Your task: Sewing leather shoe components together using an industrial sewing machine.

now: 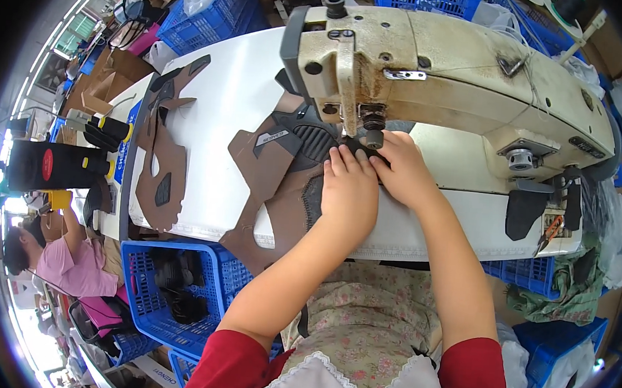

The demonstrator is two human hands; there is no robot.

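A brown and black shoe-upper piece, with a ribbed dark panel, lies on the sewing machine's white bed. Under the machine head, its inner edge reaches the needle area. My left hand rests flat on the dark part just in front of the needle, fingers stretched forward. My right hand lies close beside it to the right, its fingers extended onto the dark material by the presser area. The machine head partly hides the right fingertips. Neither hand has its fingers wrapped round anything.
Another brown upper piece lies at the bed's left end. Below it stands a blue crate with black items. Small dark pieces and orange-handled snips sit at the right. People work at the far left.
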